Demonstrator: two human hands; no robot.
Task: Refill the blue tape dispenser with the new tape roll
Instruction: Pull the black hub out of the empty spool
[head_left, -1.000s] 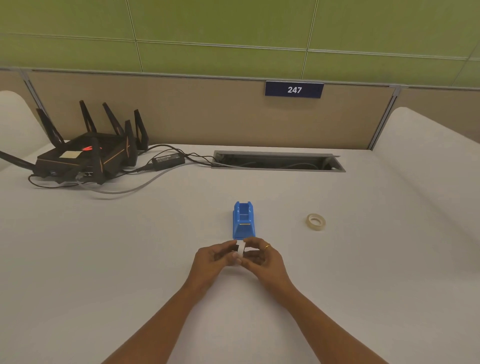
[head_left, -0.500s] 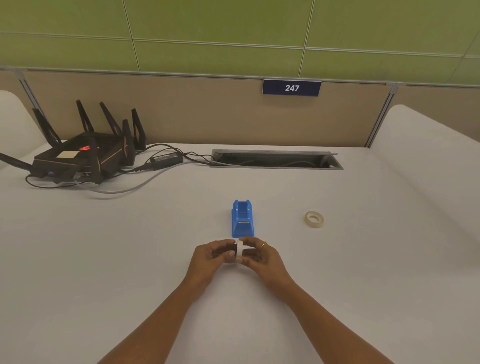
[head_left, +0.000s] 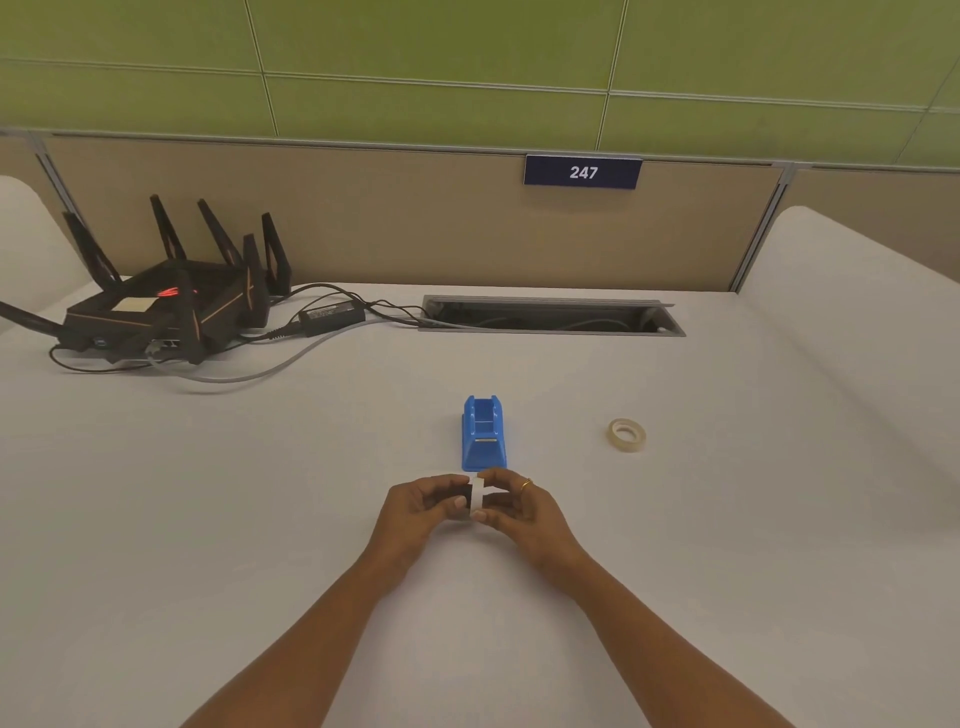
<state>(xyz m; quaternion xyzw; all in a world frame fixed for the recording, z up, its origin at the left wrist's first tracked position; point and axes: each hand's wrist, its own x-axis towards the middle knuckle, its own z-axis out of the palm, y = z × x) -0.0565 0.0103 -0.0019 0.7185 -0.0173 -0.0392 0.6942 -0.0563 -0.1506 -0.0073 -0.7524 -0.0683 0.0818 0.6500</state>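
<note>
The blue tape dispenser (head_left: 484, 434) stands on the white desk (head_left: 260, 493) at the centre, its slot empty. Just in front of it, my left hand (head_left: 423, 506) and my right hand (head_left: 519, 506) meet and pinch a small white ring (head_left: 476, 497) held on edge between the fingertips; a dark part seems to sit in its left side. The right hand wears a gold ring. A cream tape roll (head_left: 627, 434) lies flat on the desk to the dispenser's right, apart from both hands.
A black router (head_left: 166, 306) with upright antennas, a power brick (head_left: 332, 313) and loose cables occupy the back left. An open cable slot (head_left: 550, 317) is cut into the desk at the back. A beige partition with a "247" sign (head_left: 583, 172) closes the far edge.
The hands stay together on the white ring, with only small finger shifts. The view has drifted slightly.
</note>
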